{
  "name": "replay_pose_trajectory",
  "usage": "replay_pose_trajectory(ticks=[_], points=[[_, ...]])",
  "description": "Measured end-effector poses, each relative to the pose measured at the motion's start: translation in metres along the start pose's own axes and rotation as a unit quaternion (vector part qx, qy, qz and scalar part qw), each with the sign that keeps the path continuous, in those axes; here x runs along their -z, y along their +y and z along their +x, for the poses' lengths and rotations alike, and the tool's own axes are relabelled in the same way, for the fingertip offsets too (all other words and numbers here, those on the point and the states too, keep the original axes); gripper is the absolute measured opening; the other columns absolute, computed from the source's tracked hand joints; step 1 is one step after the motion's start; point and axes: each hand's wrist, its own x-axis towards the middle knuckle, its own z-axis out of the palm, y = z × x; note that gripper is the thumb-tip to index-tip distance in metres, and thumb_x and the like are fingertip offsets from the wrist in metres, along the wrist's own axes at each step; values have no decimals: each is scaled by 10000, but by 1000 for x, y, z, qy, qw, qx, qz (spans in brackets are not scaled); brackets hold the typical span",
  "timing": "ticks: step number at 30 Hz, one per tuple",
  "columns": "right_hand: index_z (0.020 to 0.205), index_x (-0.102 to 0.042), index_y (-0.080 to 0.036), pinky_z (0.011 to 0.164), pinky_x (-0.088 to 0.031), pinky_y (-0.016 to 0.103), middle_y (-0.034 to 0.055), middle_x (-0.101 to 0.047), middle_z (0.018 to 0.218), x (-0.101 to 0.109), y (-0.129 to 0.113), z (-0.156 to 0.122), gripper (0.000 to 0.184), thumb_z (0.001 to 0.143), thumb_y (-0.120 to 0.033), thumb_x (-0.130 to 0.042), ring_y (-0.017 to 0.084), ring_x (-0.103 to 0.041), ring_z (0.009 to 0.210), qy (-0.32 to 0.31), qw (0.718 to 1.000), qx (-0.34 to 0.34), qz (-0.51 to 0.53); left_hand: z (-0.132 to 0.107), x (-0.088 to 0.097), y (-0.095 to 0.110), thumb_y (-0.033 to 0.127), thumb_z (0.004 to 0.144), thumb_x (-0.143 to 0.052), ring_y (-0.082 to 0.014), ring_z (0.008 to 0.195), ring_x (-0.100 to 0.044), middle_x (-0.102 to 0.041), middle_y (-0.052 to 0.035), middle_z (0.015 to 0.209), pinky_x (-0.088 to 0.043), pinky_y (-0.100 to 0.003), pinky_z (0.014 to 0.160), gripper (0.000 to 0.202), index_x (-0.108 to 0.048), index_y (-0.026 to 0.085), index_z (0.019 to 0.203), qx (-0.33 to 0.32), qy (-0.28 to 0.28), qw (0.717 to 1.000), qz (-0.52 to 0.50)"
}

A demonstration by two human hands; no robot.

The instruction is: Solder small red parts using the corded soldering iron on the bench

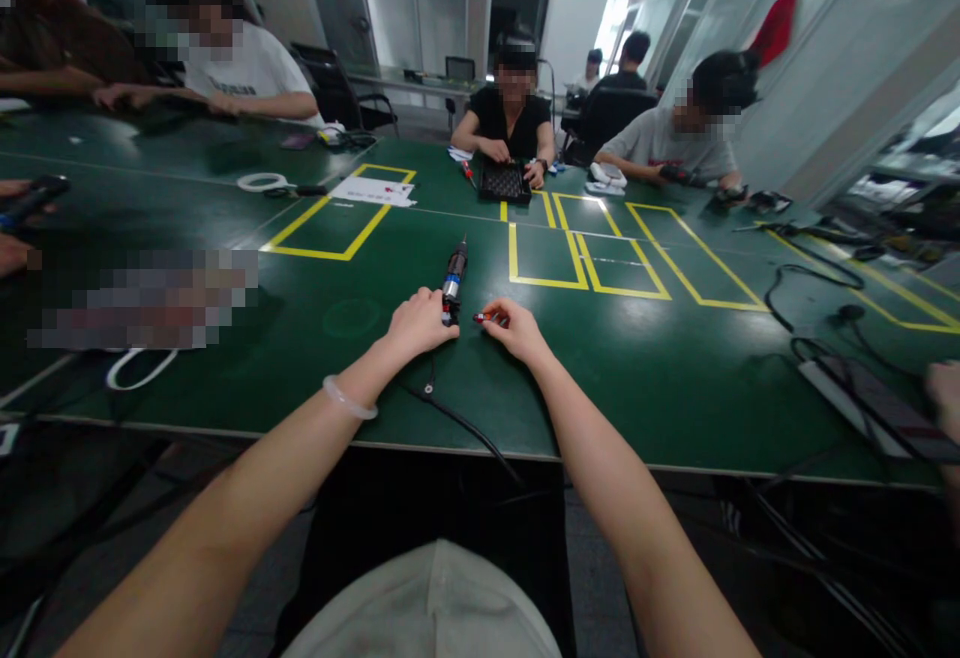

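Note:
My left hand is closed in a pinch, low over the table. A small black part with a bit of red shows between its thumb and fingers, but its kind is too small to tell. Just beyond it, an electric screwdriver, black with a silver and blue band, points away from me; its rear end meets the part and the fingertips in view, and I cannot tell whether they touch. My right hand pinches a small red and white piece, a short gap to the right of the left hand.
The green table bears yellow tape rectangles. A black cable runs over the front edge towards me. White paper lies ahead to the left. Across from me a person handles a black tray. Cables and a power strip lie right.

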Motion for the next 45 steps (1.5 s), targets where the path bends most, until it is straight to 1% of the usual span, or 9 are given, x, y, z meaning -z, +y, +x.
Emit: replay_pose_trajectory(ticks=[3,6,10,16,19,24,33,41,45], points=[[904,-617,-185,700,-455,277,0,-625,818,1,1,0,150,757,-213,-612,127,-532,667,8,1000,5,-14,-3,-6,13,492,806,-590,-328,1082,-616,-588,-175,1189,-503,-387,863,544,-568,136,1217,-19,18,1000,-12],[890,-612,-188,706,-457,278,-3,-617,817,1,1,0,140,751,-198,-610,130,-537,677,11,1000,10,-25,-5,-11,18,475,812,-576,-330,1092,-608,-588,-176,1204,-501,-389,864,545,-561,135,1238,-28,33,999,-19],[884,-609,-188,704,-455,279,-6,-615,811,1,1,1,128,760,-211,-626,132,-543,680,9,1000,8,-24,-6,-14,17,477,823,-560,-325,1104,-599,-589,-173,1223,-497,-386,877,573,-544,137,1284,-29,33,999,-27],[882,-600,-195,702,-443,285,-8,-616,804,2,4,1,119,779,-235,-645,140,-543,685,39,999,-14,-29,-7,-11,15,477,835,-544,-327,1089,-599,-593,-179,1203,-494,-392,876,557,-555,128,1270,-34,29,998,-34],[883,-599,-199,695,-439,285,-8,-621,802,2,4,1,118,788,-245,-651,140,-542,681,37,999,-17,-32,-7,-11,15,484,838,-546,-326,1094,-597,-592,-177,1208,-490,-392,886,565,-553,130,1279,-34,23,999,-36],[885,-600,-202,704,-443,286,0,-636,818,3,3,1,115,789,-236,-654,146,-550,701,34,998,-21,-39,-7,-13,15,493,846,-548,-326,1153,-572,-579,-173,1263,-469,-390,938,628,-506,137,1361,-29,19,999,-39],[899,-621,-186,709,-444,280,0,-634,826,1,0,1,125,787,-221,-665,136,-545,691,10,999,-6,-31,-5,-16,13,493,849,-543,-325,1194,-555,-565,-179,1307,-451,-388,976,649,-486,120,1377,-32,21,998,-44],[917,-622,-198,727,-453,288,7,-653,865,2,6,2,125,801,-229,-657,145,-565,718,34,999,-17,-39,-6,-15,14,486,847,-544,-321,1161,-569,-574,-174,1294,-463,-390,961,618,-506,128,1349,-34,20,998,-42],[915,-616,-193,727,-460,285,8,-649,863,0,6,1,137,795,-231,-670,143,-571,718,9,1000,-4,-28,-5,-15,13,486,849,-540,-327,1203,-548,-560,-182,1312,-453,-392,981,643,-484,124,1378,-34,19,998,-52]])
